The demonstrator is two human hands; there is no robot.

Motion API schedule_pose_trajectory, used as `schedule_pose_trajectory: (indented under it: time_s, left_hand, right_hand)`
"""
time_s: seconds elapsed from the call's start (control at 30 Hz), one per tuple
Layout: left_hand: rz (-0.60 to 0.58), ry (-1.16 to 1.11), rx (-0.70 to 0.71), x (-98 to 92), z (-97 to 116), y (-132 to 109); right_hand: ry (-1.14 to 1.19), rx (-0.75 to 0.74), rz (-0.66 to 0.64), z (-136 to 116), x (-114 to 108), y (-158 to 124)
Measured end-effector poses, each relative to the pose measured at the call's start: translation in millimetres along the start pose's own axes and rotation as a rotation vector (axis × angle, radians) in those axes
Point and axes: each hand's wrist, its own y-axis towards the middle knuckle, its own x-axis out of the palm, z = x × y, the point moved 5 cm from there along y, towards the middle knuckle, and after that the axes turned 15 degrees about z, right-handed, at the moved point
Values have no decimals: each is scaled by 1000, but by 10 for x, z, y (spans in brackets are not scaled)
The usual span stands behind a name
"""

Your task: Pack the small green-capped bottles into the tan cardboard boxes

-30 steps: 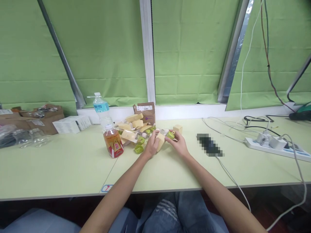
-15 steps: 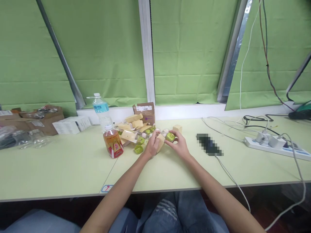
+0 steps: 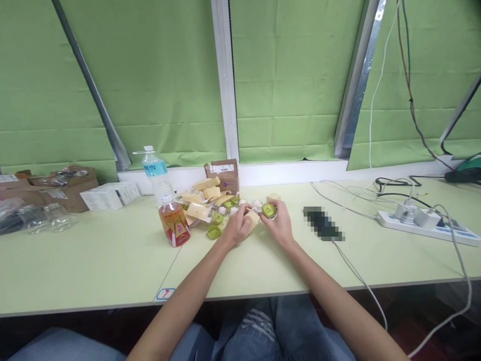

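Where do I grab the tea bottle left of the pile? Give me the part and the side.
I'd grip the tea bottle around its narrower upper body, under the cap. It stands upright; come from the near left, away from the pile of small boxes at its right and the water bottle behind.

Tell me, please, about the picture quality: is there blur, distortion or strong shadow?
Head view: light is even and soft, no hard shadows on the table; the wide lens tilts the window frames outward; a pixelated patch hides something beside the right hand, which holds a green piece; the left hand holds a tan piece, small and slightly soft.
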Motion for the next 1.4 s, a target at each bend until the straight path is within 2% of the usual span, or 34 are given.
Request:
schedule_pose_trajectory:
  time_s: [0.07, 0.23, 0.37, 0.6, 0.8, 0.97, 1.07, 1.23, 1.4]
  left_hand:
    - [0, -3, -2, 21, 24, -6]
    - [19, -49, -4, 44, 60, -12]
    - [81, -78, -52, 23, -8, -8]
    - [28, -168, -14, 38, 9, -26]
    - [56, -234, -34, 73, 8, -26]
    - [74, -243, -89, 117, -83, -68]
    - [100, -262, -96, 126, -81, -76]
    - [125, -260, -124, 153, -62, -56]
    - [216, -308, -206, 162, -98, -43]
  right_hand:
    - [-32, -5, 49, 13, -40, 18]
    - [31, 22, 37, -22, -44, 11]
    - [218, 100, -29, -80, 27, -40]
    - [487, 271, -153, -22, 166, -84]
    - [606, 434, -192, -38, 223, -114]
    - [575, 399, -259, -90, 275, -180]
    - [544, 366, -256, -87, 269, -196]
    - [531, 343, -351, -84, 313, -245]
    - [537, 338, -259, -52, 291, -228]
